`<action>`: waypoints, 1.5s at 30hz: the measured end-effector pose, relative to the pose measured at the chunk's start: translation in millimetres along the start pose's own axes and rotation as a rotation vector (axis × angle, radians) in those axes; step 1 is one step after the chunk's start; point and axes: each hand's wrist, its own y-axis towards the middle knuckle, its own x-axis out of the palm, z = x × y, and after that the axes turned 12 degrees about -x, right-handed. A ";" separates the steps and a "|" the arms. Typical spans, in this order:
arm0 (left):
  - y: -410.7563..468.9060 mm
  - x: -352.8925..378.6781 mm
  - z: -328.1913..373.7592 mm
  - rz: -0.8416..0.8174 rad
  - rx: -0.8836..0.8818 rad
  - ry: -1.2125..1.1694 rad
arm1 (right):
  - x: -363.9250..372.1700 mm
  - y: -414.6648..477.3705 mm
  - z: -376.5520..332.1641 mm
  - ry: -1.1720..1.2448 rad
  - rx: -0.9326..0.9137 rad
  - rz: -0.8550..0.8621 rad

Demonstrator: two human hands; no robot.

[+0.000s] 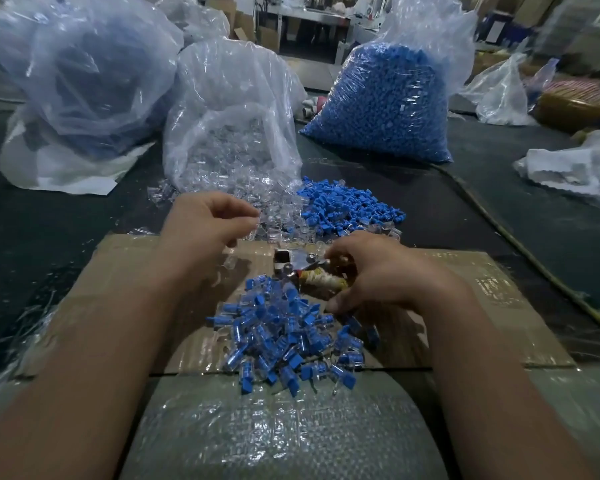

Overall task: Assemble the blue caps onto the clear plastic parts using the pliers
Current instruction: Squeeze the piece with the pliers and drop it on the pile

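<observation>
The pliers (293, 260) lie on the cardboard sheet (125, 265), their wrapped handle gripped by the right hand (374, 271), just behind a heap of capped pieces (284, 327). The left hand (205, 223) curls over the loose clear plastic parts (278, 202); whether it holds one I cannot tell. The blue caps (347, 206) are piled beside them.

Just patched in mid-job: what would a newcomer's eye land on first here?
The bulging bag of blue caps at back right, with a loose pile spilled in front of it. Then the heap of assembled blue-and-clear parts on the cardboard in the middle; just behind it the right hand grips the pliers.
</observation>
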 end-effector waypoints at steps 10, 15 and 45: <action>18.2 16.1 -20.5 0.139 0.130 0.657 | -6.1 1.9 12.3 0.122 -0.042 0.279; 21.6 17.0 -23.4 0.096 0.122 0.884 | -8.8 3.2 16.9 0.144 0.026 0.545; -7.0 18.6 0.5 0.217 0.210 0.483 | 15.4 50.4 31.6 -0.176 -0.032 0.295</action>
